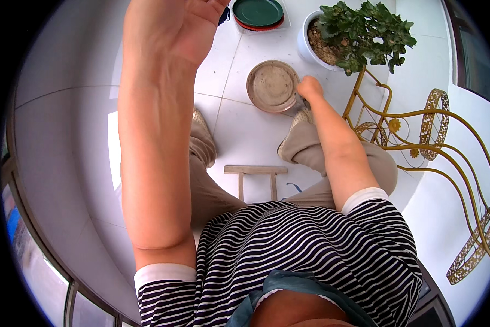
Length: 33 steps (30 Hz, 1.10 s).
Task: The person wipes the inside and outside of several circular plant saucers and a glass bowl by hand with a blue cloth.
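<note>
My left hand (pixel 187 28) is raised close to the camera, its palm side partly showing; the fingers run past the top edge, so what they do is hidden. On the floor between my feet and the plant lies a round, stained, brownish plant saucer (pixel 272 86). My right hand (pixel 310 88) is closed at the saucer's right rim; a small dark thing (pixel 306 103) shows just below the fist, too unclear to name. Whether the fingers grip the rim or that dark thing, I cannot tell.
A leafy plant in a white pot (pixel 306 45) stands beyond my right hand. Green and red saucers (pixel 258 12) sit in a clear tray at the top. A gold metal plant stand (pixel 416 112) is at the right. Before me is a low wooden stool (pixel 255 169); windows (pixel 40 261) line the lower left.
</note>
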Tool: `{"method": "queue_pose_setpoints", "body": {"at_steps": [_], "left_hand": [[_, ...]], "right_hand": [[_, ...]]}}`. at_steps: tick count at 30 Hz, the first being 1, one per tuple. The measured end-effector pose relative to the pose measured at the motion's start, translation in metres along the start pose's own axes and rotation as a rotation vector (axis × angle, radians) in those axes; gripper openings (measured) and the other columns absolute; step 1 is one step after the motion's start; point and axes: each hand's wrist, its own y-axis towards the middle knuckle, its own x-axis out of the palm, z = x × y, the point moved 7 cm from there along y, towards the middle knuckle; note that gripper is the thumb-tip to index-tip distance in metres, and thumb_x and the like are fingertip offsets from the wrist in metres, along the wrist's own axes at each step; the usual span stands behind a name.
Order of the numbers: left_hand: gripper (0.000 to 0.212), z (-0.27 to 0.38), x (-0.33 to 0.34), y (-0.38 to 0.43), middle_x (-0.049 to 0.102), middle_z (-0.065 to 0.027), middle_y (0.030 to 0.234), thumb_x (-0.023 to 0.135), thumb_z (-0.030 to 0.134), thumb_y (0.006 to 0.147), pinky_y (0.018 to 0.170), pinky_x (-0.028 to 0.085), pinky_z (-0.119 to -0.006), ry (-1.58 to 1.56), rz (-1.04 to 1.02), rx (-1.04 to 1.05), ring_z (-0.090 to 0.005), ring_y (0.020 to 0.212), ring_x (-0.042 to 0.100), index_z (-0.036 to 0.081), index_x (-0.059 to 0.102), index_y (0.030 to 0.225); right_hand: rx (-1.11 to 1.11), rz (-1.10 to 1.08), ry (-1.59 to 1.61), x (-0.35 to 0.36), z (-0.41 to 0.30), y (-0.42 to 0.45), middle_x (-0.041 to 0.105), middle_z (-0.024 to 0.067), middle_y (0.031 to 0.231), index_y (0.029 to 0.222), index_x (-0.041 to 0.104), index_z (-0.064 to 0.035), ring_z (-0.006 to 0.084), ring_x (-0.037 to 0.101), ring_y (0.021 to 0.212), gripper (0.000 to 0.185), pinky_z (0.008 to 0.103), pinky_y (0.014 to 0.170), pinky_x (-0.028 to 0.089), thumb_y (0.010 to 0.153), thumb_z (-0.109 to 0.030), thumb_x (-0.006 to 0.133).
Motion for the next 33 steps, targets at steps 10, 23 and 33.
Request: {"method": "queue_pose_setpoints", "body": {"at_steps": [10, 23, 33], "left_hand": [[0.021, 0.006, 0.0, -0.002, 0.05, -0.0164, 0.104, 0.049, 0.014, 0.092, 0.069, 0.051, -0.03, -0.02, 0.011, -0.06, -0.0251, 0.088, 0.057, -0.003, 0.051, 0.105], [0.019, 0.004, 0.002, -0.002, 0.05, -0.0151, 0.101, 0.05, 0.016, 0.092, 0.069, 0.049, -0.03, -0.069, -0.056, -0.049, -0.026, 0.086, 0.056, -0.001, 0.052, 0.102], [0.021, 0.005, -0.003, 0.004, 0.052, -0.0158, 0.1, 0.054, 0.016, 0.089, 0.066, 0.05, -0.029, -0.059, -0.012, -0.093, -0.0258, 0.088, 0.058, 0.0, 0.053, 0.103]], "right_hand": [[-0.093, -0.186, 0.362, 0.002, 0.02, 0.001, 0.06, 0.0066, 0.07, 0.074, 0.063, -0.0053, 0.0166, 0.054, 0.063, 0.014, 0.0331, 0.059, 0.045, 0.069, -0.018, 0.066], [0.126, -0.245, 0.597, -0.035, 0.109, -0.031, 0.058, 0.004, 0.07, 0.079, 0.061, -0.0066, 0.0162, 0.054, 0.063, 0.004, 0.0333, 0.056, 0.045, 0.078, -0.01, 0.062], [0.122, -0.424, 1.155, -0.03, 0.044, -0.091, 0.06, 0.0037, 0.077, 0.086, 0.06, -0.0074, 0.0171, 0.058, 0.072, 0.008, 0.0321, 0.065, 0.048, 0.079, -0.012, 0.062]]}}
